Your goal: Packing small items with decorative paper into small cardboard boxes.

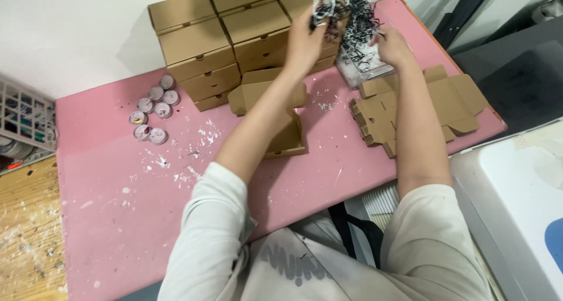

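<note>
Shredded paper (346, 11) (top cropped), left hand (305, 40) gripping

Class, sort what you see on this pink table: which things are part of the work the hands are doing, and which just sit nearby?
In use:
left hand
right hand
shredded paper filling
clear bag
open cardboard box

Lying about:
small round tins
stacked closed boxes
flat box blanks
plastic crate
</note>
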